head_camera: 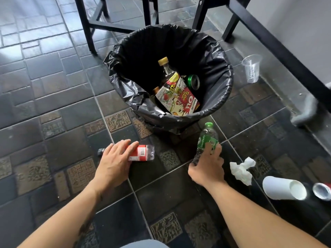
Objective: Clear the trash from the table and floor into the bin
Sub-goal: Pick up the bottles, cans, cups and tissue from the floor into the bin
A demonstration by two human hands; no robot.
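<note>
Bottles [207,138] under both hands [114,158]

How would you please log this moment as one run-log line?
left hand: on red-label bottle, floor | right hand: gripping green bottle | bin: partly filled

The bin [168,81] stands ahead of you on the floor [53,86], with chair legs [89,25] behind it. In it lie a bottle [165,68], a can [193,81] and a snack wrapper [177,97]. Before the bin, your left hand [114,161] rests on a lying bottle [141,152]; to its right your right hand [207,167] holds another bottle [207,138]. Farther right lie a crumpled tissue [241,170], a paper cup [284,187] and a second can [322,191]. A plastic cup [251,68] stands right of the bin.
</note>
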